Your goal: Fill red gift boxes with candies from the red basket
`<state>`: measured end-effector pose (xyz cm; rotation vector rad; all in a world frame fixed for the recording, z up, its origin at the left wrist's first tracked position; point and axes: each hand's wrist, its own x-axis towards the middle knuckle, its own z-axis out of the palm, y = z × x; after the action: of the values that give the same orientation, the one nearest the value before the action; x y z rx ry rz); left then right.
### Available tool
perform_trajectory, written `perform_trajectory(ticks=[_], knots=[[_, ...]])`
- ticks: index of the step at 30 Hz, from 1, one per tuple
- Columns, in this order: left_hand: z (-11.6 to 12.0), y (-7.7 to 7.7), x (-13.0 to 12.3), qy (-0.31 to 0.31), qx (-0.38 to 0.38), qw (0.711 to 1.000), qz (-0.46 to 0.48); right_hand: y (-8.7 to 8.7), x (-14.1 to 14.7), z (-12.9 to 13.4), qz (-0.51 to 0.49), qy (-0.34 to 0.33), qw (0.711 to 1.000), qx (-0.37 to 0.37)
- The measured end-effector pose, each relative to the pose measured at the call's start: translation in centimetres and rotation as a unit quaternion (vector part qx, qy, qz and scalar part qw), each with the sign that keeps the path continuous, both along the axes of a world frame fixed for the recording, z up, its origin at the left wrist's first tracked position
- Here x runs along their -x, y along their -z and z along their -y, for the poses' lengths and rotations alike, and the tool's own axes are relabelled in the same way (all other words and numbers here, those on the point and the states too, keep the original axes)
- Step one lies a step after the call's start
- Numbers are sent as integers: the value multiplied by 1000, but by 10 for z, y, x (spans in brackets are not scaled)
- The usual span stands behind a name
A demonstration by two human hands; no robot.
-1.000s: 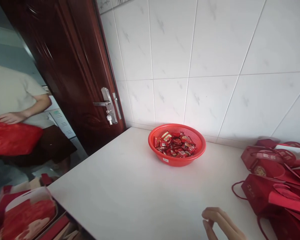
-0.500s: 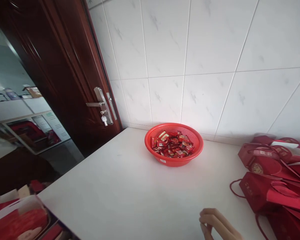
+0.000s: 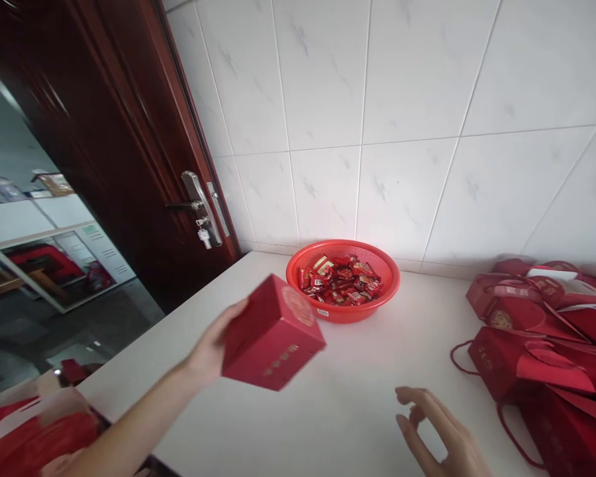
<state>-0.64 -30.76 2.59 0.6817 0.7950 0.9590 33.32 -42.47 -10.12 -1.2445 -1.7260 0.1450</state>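
My left hand (image 3: 209, 351) grips a red box (image 3: 273, 334) by its left side and holds it, tilted, above the white table. Gold lettering shows on the box's front, and a round pattern on another face. My right hand (image 3: 430, 424) is over the near right part of the table, fingers curved and apart, with nothing in it. Behind the box stands a red plastic basket (image 3: 347, 317) with small red wrapped packets (image 3: 345, 281) in it.
Several red boxes with cord handles (image 3: 536, 371) lie along the table's right side. More red and white packaging (image 3: 34, 424) is at the lower left. A dark wooden door (image 3: 129, 152) stands left of the table (image 3: 357, 391), and a tiled wall (image 3: 328, 99) rises behind.
My left hand has come into view from the lower left with the red box in its grip. The fingers of my right hand have spread wider.
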Motion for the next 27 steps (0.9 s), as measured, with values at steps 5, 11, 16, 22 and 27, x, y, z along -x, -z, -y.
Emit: perform_trajectory(ticks=[5,11,16,22,27], knots=[[-4,34,-88,157,18,987,18,-3,-3,3,-25,20,998,56],[-4,50,-118,220,-142,963,-72,-10,-2,1,-234,-33,952,196],[-11,68,-122,107,-535,817,-185,-13,-3,-5,-443,-109,840,293],[-6,86,-117,109,-819,491,-276,-11,-9,-11,-506,-122,799,302],[9,89,-117,126,-812,514,-247,-9,-10,-9,-455,-119,837,280]])
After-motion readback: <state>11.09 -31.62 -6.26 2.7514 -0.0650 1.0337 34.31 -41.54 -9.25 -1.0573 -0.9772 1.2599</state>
